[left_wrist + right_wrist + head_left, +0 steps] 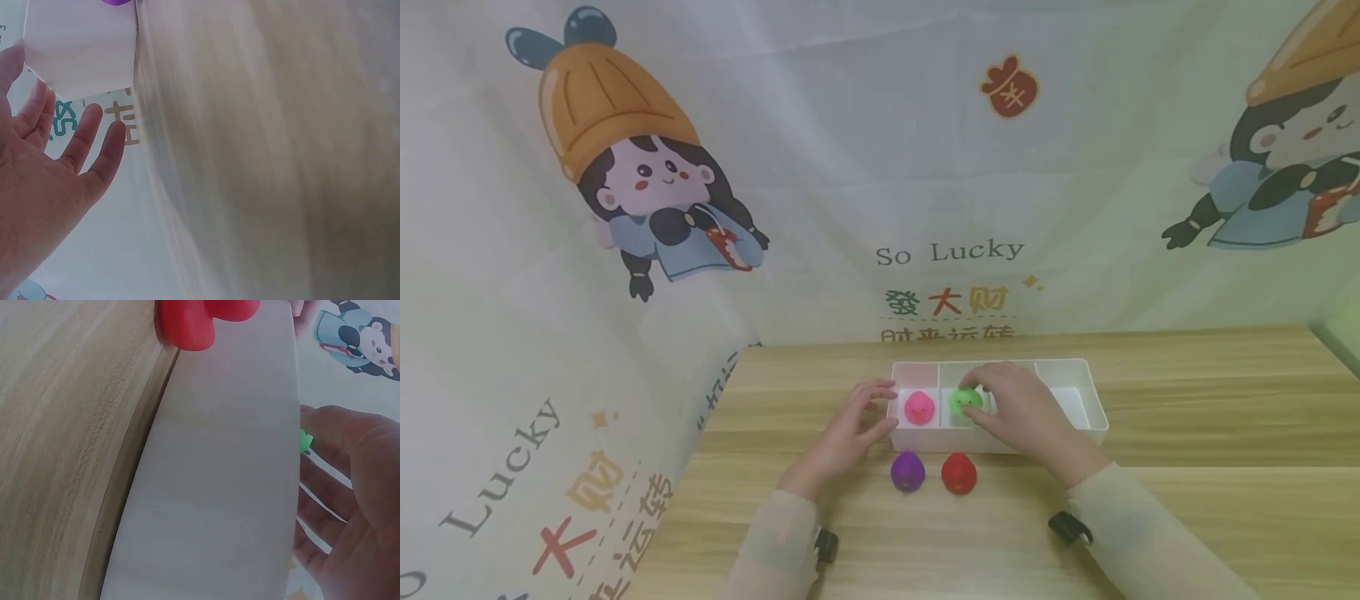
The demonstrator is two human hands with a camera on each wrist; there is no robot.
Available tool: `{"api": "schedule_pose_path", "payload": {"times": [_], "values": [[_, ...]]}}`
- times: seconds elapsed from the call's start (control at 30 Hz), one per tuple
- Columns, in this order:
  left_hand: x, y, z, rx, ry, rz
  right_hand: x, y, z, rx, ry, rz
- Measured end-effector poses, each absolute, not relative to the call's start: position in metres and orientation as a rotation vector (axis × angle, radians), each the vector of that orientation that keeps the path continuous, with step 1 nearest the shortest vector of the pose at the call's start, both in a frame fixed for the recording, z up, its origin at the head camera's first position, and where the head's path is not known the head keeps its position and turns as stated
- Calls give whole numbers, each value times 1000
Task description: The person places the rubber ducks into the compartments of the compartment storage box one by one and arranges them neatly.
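Observation:
A white tray (917, 440) with three compartments stands on the table. My right hand (1022, 408) reaches into it and pinches a green rubber duck (966, 403) between thumb and fingers in the middle compartment. Most of that duck is hidden behind the tray wall in the right wrist view, where a bit of green (305, 441) shows by the thumb. A pink rubber duck (919, 408) sits in the left compartment. At the tray's left end, my left hand (850, 429) is spread with its fingertips right by the wall (81, 56), holding nothing.
In front of the tray, a purple duck (907, 472) and a red duck (958, 474) stand side by side on the wooden table (1210, 417). A printed cloth (820, 150) hangs behind the table and along its left side.

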State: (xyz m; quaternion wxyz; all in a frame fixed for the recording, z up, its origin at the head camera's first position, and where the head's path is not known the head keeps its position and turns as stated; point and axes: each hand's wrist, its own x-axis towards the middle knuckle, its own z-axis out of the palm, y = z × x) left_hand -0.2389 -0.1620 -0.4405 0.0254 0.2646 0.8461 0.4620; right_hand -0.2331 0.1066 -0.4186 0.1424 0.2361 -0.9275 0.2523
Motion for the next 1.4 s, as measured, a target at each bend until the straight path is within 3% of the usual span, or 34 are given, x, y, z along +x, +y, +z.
{"api": "schedule_pose_path", "payload": {"times": [1.4], "values": [[-249,-165,-458,856,2659,1406,-264,97,-432,716,-2859,644]]}}
